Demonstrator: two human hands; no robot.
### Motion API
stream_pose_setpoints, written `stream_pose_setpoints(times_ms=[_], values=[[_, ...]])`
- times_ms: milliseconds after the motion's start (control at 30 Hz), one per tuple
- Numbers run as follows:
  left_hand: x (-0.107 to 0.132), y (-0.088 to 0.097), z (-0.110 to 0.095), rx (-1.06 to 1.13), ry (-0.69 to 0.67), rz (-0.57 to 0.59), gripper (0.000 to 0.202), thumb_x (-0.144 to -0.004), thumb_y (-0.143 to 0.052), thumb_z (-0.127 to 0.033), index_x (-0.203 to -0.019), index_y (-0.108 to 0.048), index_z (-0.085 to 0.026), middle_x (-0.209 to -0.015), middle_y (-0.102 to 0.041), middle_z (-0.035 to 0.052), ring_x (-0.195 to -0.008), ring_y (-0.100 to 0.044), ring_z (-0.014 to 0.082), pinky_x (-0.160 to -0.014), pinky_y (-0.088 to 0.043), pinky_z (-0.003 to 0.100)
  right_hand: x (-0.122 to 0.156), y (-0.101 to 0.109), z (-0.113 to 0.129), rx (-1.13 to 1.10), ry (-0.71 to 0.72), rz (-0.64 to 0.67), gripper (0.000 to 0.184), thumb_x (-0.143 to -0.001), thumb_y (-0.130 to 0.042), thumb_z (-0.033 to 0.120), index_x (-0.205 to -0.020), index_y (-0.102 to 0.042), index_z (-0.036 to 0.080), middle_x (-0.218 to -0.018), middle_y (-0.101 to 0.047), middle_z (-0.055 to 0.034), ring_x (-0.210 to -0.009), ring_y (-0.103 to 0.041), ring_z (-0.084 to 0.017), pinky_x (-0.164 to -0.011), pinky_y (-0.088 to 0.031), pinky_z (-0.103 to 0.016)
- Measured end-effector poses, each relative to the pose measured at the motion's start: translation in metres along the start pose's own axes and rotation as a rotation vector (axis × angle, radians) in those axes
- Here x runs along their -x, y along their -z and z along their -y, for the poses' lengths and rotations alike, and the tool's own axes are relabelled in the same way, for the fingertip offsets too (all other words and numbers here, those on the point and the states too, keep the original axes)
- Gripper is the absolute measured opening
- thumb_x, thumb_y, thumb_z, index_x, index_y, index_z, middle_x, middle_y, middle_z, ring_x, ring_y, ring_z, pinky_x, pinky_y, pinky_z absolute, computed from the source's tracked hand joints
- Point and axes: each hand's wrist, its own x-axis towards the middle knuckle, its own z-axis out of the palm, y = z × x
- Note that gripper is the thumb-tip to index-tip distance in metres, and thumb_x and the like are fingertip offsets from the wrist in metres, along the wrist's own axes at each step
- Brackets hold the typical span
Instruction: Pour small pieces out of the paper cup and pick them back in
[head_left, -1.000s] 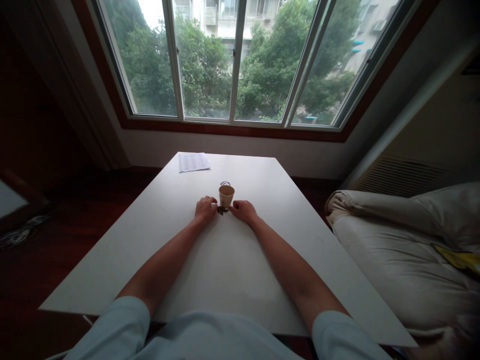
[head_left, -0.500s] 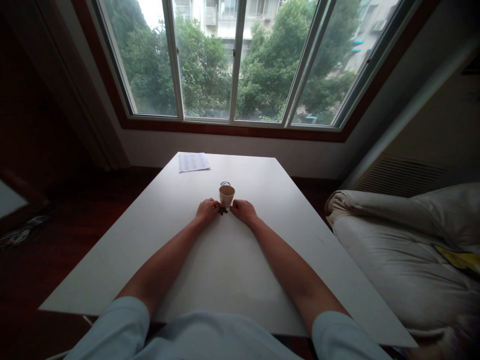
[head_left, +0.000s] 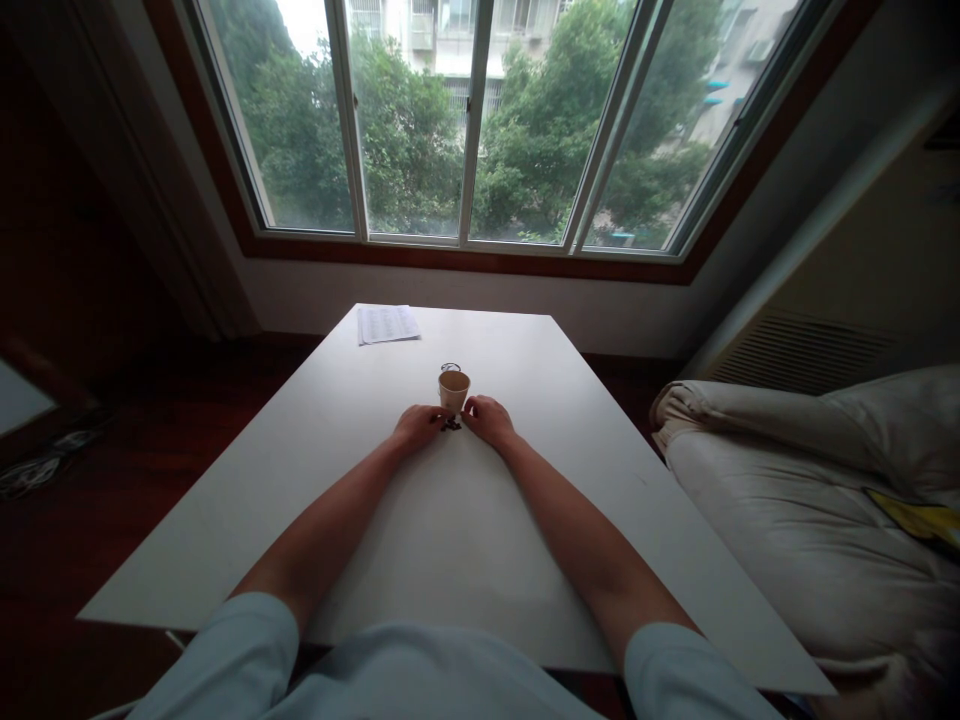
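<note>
Between left hand [head_left: 420, 428] and right hand [head_left: 489, 420], a loose cluster of small dark pieces [head_left: 451, 425] on the white surface [head_left: 450, 560], just bodyward of an upright paper cup [head_left: 454, 394]. Seemingly nearer the left fingertips: just rightward and bodyward of them. Too small to tell any long axis. Left fingers stretched inward, right ones curled beside the cup's base; cannot tell whether pinching anything.
</note>
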Motion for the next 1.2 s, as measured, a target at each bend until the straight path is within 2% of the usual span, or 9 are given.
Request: stream_pose_setpoints(times_ms=[167,333,467,633,833,1033,1200], values=[[0.001,0.001,-0.003,-0.044,0.008,0.019,0.032,-0.09,-0.055,-0.032,-0.115,-0.074,-0.034,-0.091,-0.076,0.0008,-0.086,-0.068,0.0191,-0.081,-0.047,0.027,0.0,-0.002,-0.002,-0.018,-0.005,0.001,0.005,-0.086,-0.065,0.027,-0.088,-0.067,0.024,-0.088,-0.063,-0.0028,-0.084,-0.056,-0.017,-0.072,-0.04,-0.026],[0.002,0.0,-0.005,-0.085,-0.054,0.045,0.035,-0.091,-0.053,-0.036,-0.121,-0.071,-0.036,-0.091,-0.076,0.0012,-0.087,-0.069,0.021,-0.079,-0.047,0.028,-0.001,-0.004,-0.004,-0.039,-0.001,-0.02,0.003,-0.084,-0.065,0.024,-0.086,-0.066,0.023,-0.087,-0.062,-0.0029,-0.086,-0.056,-0.017,-0.074,-0.04,-0.026],[0.002,-0.001,-0.004,-0.087,-0.094,0.044,0.035,-0.091,-0.052,-0.037,-0.121,-0.071,-0.036,-0.092,-0.076,0.0013,-0.087,-0.069,0.022,-0.078,-0.046,0.028,-0.003,-0.005,-0.005,-0.096,-0.037,-0.073,0.001,-0.081,-0.062,0.023,-0.081,-0.062,0.022,-0.082,-0.063,-0.0015,-0.078,-0.054,-0.016,-0.069,-0.04,-0.026],[0.002,-0.003,-0.002,-0.07,-0.026,0.017,0.033,-0.091,-0.054,-0.034,-0.118,-0.072,-0.034,-0.088,-0.075,0.0006,-0.084,-0.068,0.0195,-0.078,-0.046,0.027,-0.002,0.0,-0.004,-0.229,-0.113,-0.142,0.007,-0.082,-0.055,0.027,-0.082,-0.059,0.022,-0.075,-0.064,0.0008,-0.067,-0.053,-0.014,-0.065,-0.04,-0.025],[0.0,-0.003,0.002,-0.066,0.078,-0.06,0.027,-0.09,-0.055,-0.029,-0.109,-0.074,-0.032,-0.098,-0.075,0.0023,-0.091,-0.067,0.0202,-0.081,-0.047,0.03,0.001,0.004,0.0,-0.298,-0.058,-0.206,0.011,-0.082,-0.051,0.026,-0.087,-0.06,0.021,-0.077,-0.065,0.0002,-0.069,-0.055,-0.015,-0.068,-0.042,-0.025],[-0.001,-0.001,0.004,-0.133,0.144,-0.052,0.024,-0.091,-0.054,-0.031,-0.103,-0.075,-0.031,-0.096,-0.075,0.0039,-0.09,-0.066,0.0208,-0.078,-0.045,0.03,0.0,0.005,0.003,-0.373,-0.029,-0.302,0.021,-0.09,-0.046,0.029,-0.098,-0.063,0.021,-0.084,-0.067,-0.0035,-0.074,-0.058,-0.017,-0.072,-0.046,-0.028],[-0.001,-0.001,0.003,-0.158,0.17,-0.037,0.024,-0.092,-0.052,-0.032,-0.102,-0.074,-0.031,-0.098,-0.074,0.004,-0.092,-0.065,0.021,-0.078,-0.044,0.029,-0.002,0.006,0.003,-0.427,0.026,-0.424,0.019,-0.092,-0.046,0.031,-0.094,-0.062,0.021,-0.084,-0.065,-0.0039,-0.073,-0.056,-0.017,-0.07,-0.047,-0.029]])
